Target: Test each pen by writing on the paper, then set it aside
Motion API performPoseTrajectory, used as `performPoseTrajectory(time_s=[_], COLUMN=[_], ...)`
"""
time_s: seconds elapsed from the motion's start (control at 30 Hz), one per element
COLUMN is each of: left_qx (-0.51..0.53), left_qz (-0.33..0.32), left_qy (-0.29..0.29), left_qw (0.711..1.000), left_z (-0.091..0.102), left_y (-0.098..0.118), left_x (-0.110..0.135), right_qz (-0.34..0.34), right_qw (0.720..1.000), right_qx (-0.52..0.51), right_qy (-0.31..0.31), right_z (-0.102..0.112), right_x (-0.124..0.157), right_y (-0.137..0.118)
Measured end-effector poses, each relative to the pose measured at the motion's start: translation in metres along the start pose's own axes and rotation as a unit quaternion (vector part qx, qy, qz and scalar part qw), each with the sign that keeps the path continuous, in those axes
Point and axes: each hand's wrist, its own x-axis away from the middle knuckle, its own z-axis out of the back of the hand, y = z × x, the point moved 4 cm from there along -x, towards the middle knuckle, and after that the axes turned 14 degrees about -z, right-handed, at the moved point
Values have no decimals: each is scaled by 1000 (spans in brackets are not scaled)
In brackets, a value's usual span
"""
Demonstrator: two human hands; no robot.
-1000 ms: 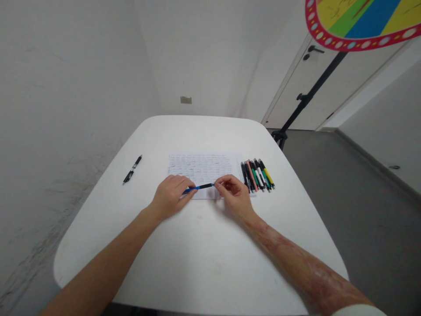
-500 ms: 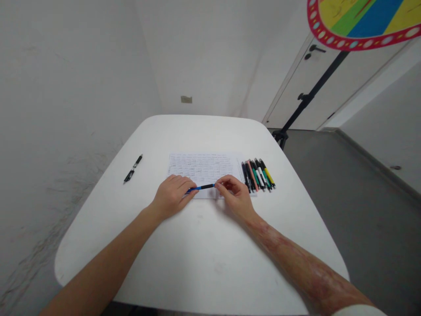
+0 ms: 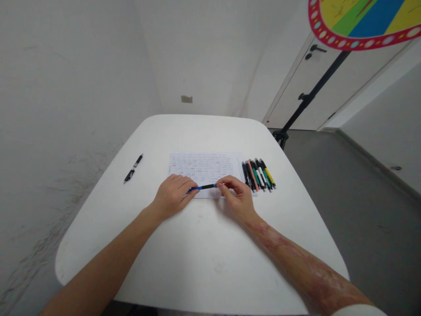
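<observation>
Nearest me, a pale cuff shows on my right arm, and the white table stretches bare between my forearms up to the written sheet, which I'll use as my landmark. Over the sheet's near edge is the blue pen, lying crosswise, its black grip uncovered between my hands.

My left hand, at the sheet's near left corner, has thumb and fingers closed around the blue barrel. My right hand, toward the near right corner, pinches the other end between thumb and forefinger, its remaining fingers curled loosely. I can't tell whether the pen touches the paper.

To handle this well, I'd let the left hand be the anchor — firm on the barrel, wrist low — and use only light fingertip pressure on the right. Any turn or pull should run along the pen's own line; a sideways push could bend the slim end or make it slip. Small parts would be easiest to catch low over the sheet.

At the sheet's right edge is a row of pens, near my right knuckles — worth minding my elbow. Well left of the sheet lies a black pen. Beyond the sheet's far right, a dark stand carries a colourful wheel.
</observation>
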Motion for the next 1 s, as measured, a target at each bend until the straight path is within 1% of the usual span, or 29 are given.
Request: performPoseTrajectory(time_s=[0.17, 0.3, 0.53, 0.77, 0.87, 0.93, 1.0], left_qx=[-2, -7, -18, -10, -3, -2, -2], left_qz=[1, 12, 2, 16, 22, 25, 28], left_qy=[-4, -10, 5, -7, -4, -3, -4], left_qw=[1000, 1000, 1000, 1000, 1000, 1000, 1000], left_z=[1, 1, 1, -2, -3, -3, -3], left_y=[1, 1, 1, -3, -5, -6, -7], left_x=[-1, 0, 0, 2, 4, 4, 5], right_qz=[34, 49, 71, 122, 127, 134, 139], right_qw=[997, 994, 991, 982, 975, 968, 953], right_qx=[54, 86, 107, 145, 180, 214, 268], right_qy=[38, 50, 32, -3, -14, -3, 15], right_z=[2, 2, 1, 0, 3, 7, 11], right_x=[2, 3, 2, 2, 0, -3, -7], right_y=[-2, -2, -2, -9, -11, -11, -9])
